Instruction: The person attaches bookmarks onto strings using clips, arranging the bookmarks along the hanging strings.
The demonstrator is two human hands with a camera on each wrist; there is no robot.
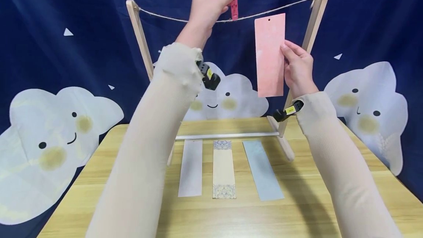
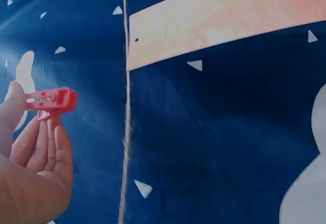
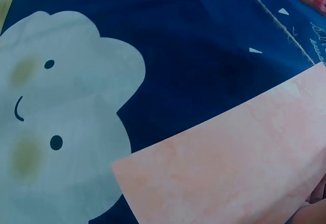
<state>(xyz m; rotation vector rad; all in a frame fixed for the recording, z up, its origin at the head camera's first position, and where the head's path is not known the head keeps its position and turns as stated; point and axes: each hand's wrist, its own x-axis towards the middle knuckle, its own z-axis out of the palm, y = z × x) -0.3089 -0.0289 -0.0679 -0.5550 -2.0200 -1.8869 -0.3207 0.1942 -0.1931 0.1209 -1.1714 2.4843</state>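
Mostly blue curtain (image 1: 92, 54), wooden table (image 1: 214, 217), left hand (image 1: 209, 4) pinching clip (image 1: 234, 9), right hand (image 1: 299, 67) pinching pink card (image 1: 270, 56)

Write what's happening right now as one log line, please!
left hand: pinches red clip, off string | right hand: grips pink card, upright | table: three other cards, flat

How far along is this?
Done: the rope is strung on the wooden frame; no card looks clipped on.
In hand: left hand pinches a red clip; right hand holds the pink card.
Remaining, probably: clipping it, perhaps also the pale, patterned and blue cards on the table.
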